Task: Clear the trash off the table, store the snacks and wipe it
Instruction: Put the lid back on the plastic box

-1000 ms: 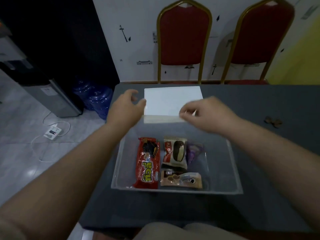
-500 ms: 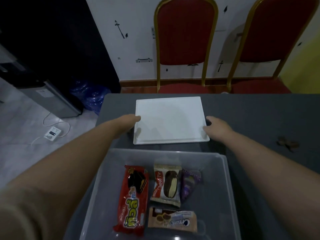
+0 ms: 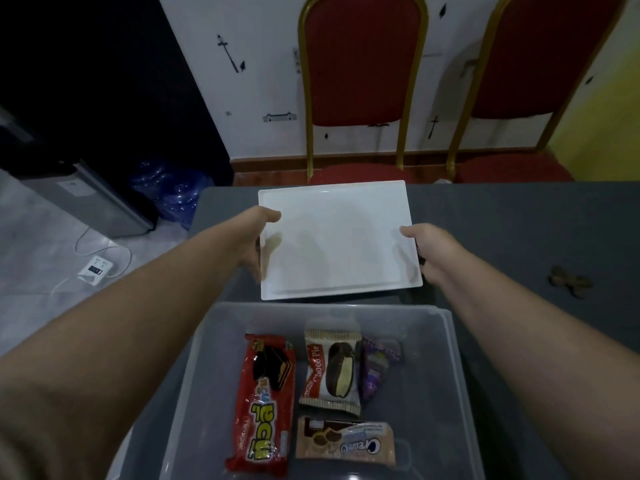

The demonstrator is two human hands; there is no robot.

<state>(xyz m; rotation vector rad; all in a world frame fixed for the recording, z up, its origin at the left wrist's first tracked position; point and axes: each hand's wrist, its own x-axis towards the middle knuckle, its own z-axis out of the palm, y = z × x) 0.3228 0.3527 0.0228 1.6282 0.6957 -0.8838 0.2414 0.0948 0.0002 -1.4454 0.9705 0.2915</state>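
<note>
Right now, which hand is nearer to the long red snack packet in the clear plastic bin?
Left. The left hand grips the white lid's left edge, above the long red snack packet; the right hand holds the lid's right edge, farther across.

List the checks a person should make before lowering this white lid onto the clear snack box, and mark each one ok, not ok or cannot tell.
1. Both hands hold the white lid: left hand on its left edge, right hand on its right. Ok.
2. All four snack packets, including the red wafer pack, lie flat inside the clear box. Ok.
3. Nothing sticks up over the box rim. Ok.
4. Lid is above the box opening: it sits beyond the far rim. Not ok.
5. Lid fits the box. Cannot tell.
</note>
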